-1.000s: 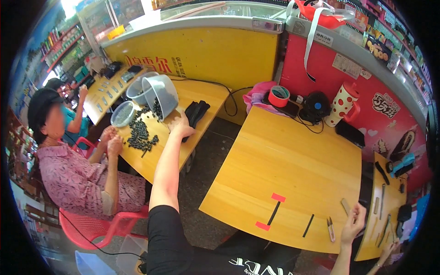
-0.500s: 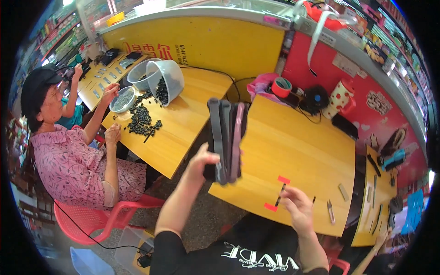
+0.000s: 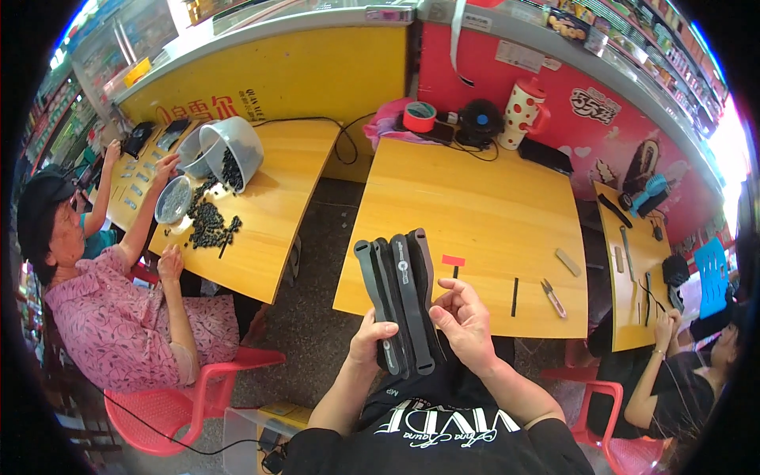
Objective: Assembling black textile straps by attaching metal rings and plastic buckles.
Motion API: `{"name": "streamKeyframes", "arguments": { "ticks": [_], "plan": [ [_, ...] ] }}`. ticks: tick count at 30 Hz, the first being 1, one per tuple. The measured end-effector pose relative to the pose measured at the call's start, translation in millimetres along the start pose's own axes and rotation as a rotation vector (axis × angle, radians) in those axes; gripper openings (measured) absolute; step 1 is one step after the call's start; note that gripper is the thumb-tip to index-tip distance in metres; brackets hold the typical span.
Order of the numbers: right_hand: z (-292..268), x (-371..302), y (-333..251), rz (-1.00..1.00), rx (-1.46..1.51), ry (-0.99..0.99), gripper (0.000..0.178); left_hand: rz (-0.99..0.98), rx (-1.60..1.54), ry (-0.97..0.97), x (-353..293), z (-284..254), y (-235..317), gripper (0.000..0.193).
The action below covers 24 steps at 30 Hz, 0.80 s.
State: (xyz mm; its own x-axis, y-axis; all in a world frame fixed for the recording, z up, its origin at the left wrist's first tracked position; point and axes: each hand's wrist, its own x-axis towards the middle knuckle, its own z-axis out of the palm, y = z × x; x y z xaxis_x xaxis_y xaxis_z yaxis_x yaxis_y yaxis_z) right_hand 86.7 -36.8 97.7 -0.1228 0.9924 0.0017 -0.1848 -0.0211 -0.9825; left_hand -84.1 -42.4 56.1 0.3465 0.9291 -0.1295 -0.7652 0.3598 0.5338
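My left hand [image 3: 374, 339] is closed round the lower left side of a bundle of straps [image 3: 400, 293]. Several flat dark grey straps make it up, with slotted rounded ends, standing side by side near the table's front edge. Beside the bundle's right side is my right hand [image 3: 465, 326], thumb and fingers apart with nothing between them; whether its thumb touches the straps I cannot tell. On the table lie a red tape mark [image 3: 453, 260], a black strip [image 3: 515, 297], thread snips [image 3: 553, 299] and a small grey-beige bar [image 3: 568, 262].
Along the table's back stand a tape roll [image 3: 419, 116], a black fan [image 3: 481, 123] and a dotted tumbler [image 3: 522, 115]. Left, a person in a pink shirt [image 3: 119, 317] sits by tubs [image 3: 245, 154] and scattered black pieces [image 3: 210, 222]. Another person's hands [image 3: 667, 326] are at the right table.
The bundle has come down and closer to me, turned to show its strap faces. My right hand has moved left from the tape marks to beside it. The view has swung right.
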Motion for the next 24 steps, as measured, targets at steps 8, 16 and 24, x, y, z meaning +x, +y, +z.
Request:
{"name": "streamKeyframes", "arguments": {
  "ticks": [8, 16, 24],
  "plan": [
    [-9.3, -10.3, -17.2, 0.083, -0.182, -0.036, 0.031, 0.017, 0.221, -0.108, -17.0, 8.0, 0.0, 0.070],
    [-24.5, -26.4, -5.1, -0.104, 0.077, -0.006, 0.027, 0.051, 0.172, -0.095, -27.7, 20.8, -23.4, 0.081],
    [-29.6, -37.1, -17.7, -0.005, 0.636, -0.069, 0.028, 0.059, 0.010, -0.042, -37.5, 51.6, -38.7, 0.080]
  ]
}}
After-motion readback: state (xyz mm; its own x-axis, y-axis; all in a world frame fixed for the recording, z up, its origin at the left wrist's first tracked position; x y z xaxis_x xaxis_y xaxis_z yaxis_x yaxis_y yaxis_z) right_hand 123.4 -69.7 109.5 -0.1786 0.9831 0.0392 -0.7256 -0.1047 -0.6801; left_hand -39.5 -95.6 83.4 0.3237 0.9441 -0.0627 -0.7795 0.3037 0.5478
